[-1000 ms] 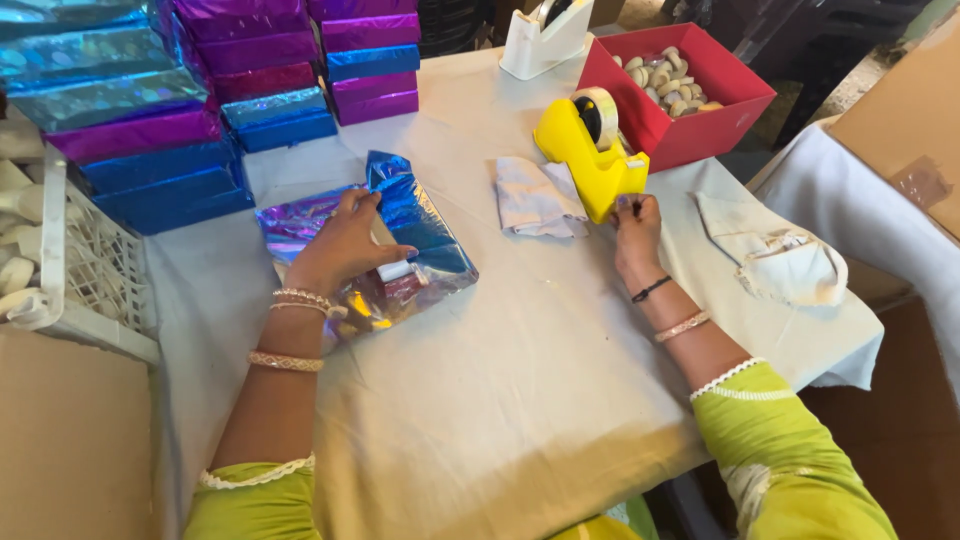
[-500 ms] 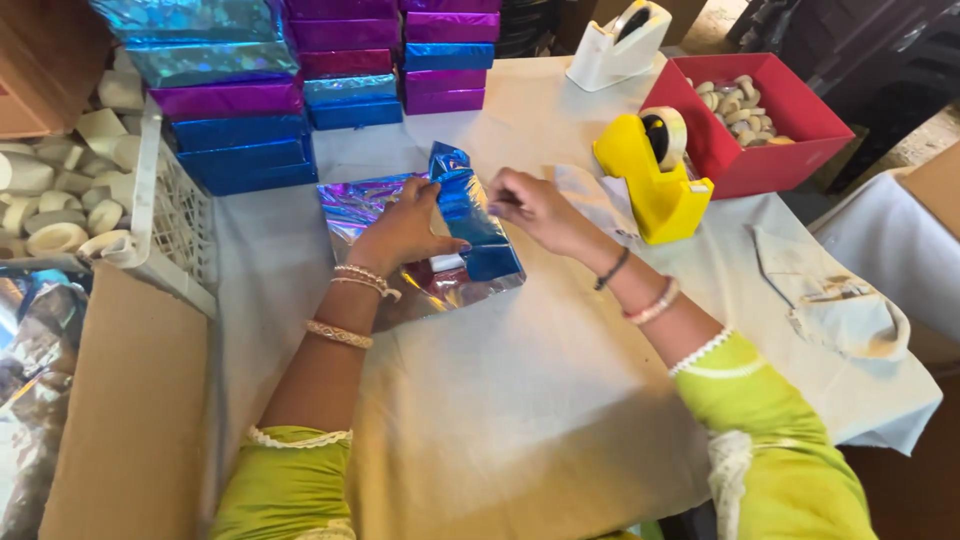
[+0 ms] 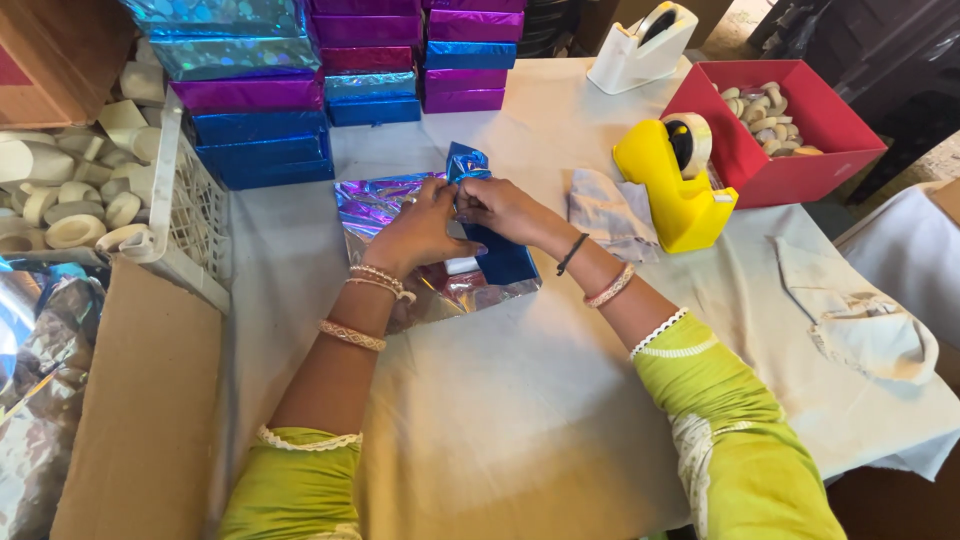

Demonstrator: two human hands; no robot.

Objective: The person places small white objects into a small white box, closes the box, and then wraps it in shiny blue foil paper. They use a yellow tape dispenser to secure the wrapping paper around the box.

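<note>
I see my left hand point(image 3: 425, 232) and right hand point(image 3: 500, 208) meet on the blue foil-wrapped box point(image 3: 497, 250) — fingers pinched closed on its wrapping, foil sheet point(image 3: 380, 205) beneath them, yellow tape dispenser point(image 3: 675, 185) beyond the right fingertips.

The foil point(image 3: 400, 215) was glossy and iridescent, the worktop point(image 3: 520, 400) cloth matt, the yellow dispenser point(image 3: 675, 190) smooth plastic, the crate point(image 3: 195, 225) white plastic mesh.

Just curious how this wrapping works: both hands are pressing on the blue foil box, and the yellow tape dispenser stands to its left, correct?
Not quite. The head view shows the yellow tape dispenser to the right of the blue foil box, not left. Both the left hand and right hand do press on it.
</note>
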